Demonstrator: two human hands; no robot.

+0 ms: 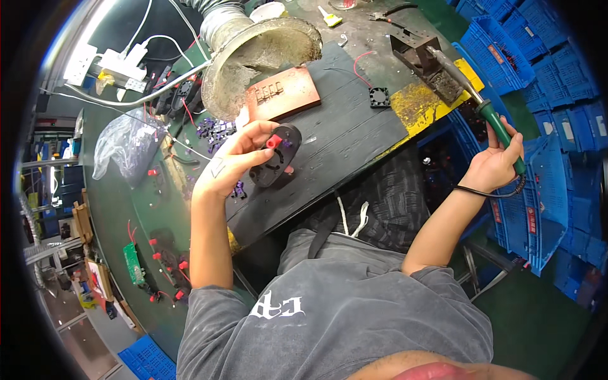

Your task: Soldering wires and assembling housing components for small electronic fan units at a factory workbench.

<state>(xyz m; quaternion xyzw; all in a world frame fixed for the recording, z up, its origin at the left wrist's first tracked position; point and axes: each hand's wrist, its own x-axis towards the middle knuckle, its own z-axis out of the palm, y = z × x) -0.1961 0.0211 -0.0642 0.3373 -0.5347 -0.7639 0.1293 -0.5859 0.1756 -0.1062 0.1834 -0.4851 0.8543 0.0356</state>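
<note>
My left hand (229,159) is closed on a black oval plastic housing (269,168), raised over the near left part of the black work board (354,133). A red, ring-ended piece (273,141) sits on the housing by my fingertips, and a bit of purple shows beside it. On the right, my right hand (495,161) grips a soldering iron by its green handle (500,131). The iron's metal shaft (457,73) reaches to the dark metal iron stand (421,60); its tip is hard to make out there. Small purple parts (216,131) lie left of my left hand.
A grey fume hood (263,54) overhangs a copper-coloured block (283,95). A small black fan (379,97) with a red wire lies near the iron stand. Pliers (396,12) and a brush (330,18) lie at the back. Blue crates (532,196) stack at right; a green circuit board (133,264) lies left.
</note>
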